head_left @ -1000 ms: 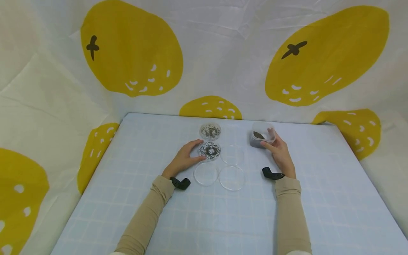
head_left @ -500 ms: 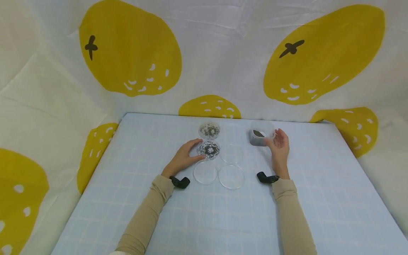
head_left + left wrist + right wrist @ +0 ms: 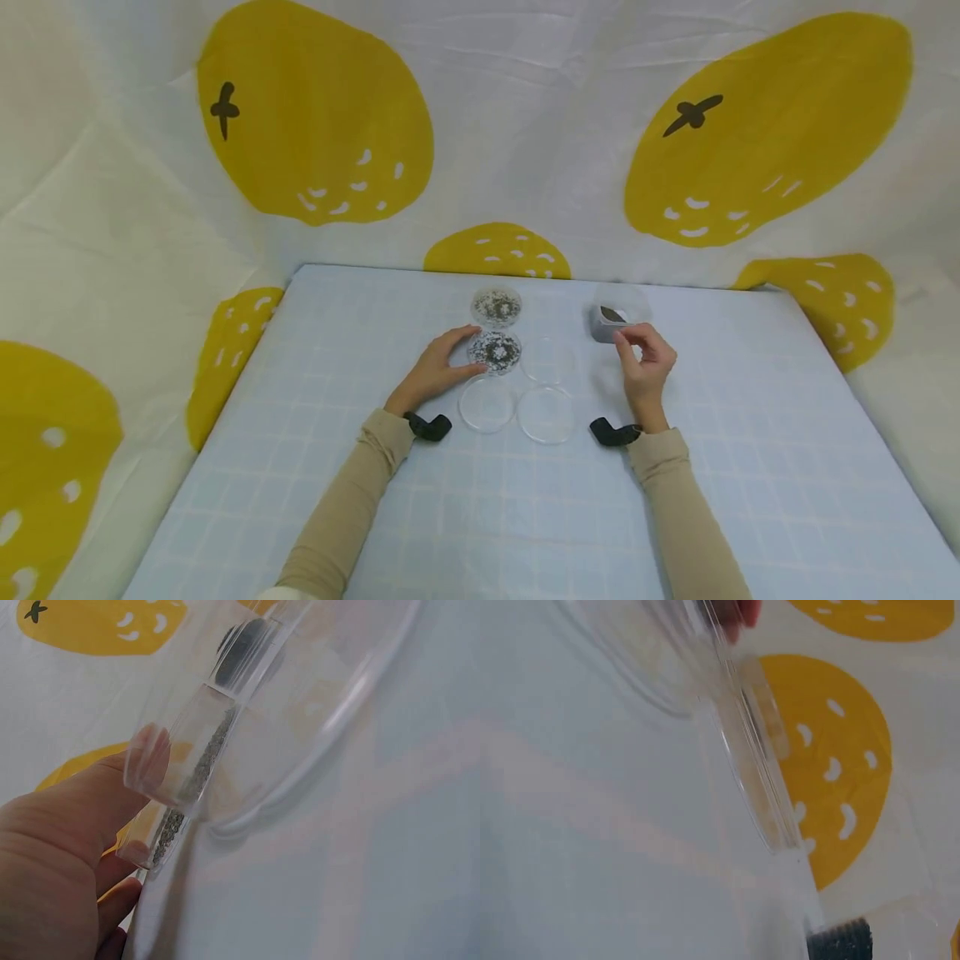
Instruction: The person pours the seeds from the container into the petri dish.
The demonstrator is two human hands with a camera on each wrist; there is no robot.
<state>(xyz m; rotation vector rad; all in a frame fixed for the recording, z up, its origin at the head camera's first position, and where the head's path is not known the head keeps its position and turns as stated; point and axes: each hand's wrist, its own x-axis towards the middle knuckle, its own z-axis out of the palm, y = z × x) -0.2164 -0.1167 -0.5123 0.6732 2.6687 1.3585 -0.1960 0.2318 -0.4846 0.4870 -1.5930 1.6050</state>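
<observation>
Head view: left hand (image 3: 432, 368) curls round the near speckled dish (image 3: 496, 352) on the cloth (image 3: 510, 500); right hand (image 3: 647, 365) meets thumb to fingertip by the tub (image 3: 602, 328). Left wrist: thumb shows through a clear dish (image 3: 300, 712). Right wrist: tub at bottom edge.

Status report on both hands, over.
Left hand round nearer speckled dish. Right hand pinched by grey tub; anything held unseen. Clear dishes between hands, possibly in the way.

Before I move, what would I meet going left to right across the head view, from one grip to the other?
Left grip, nearer speckled dish, clear round piece beside it, small container of dark material, right grip.
</observation>
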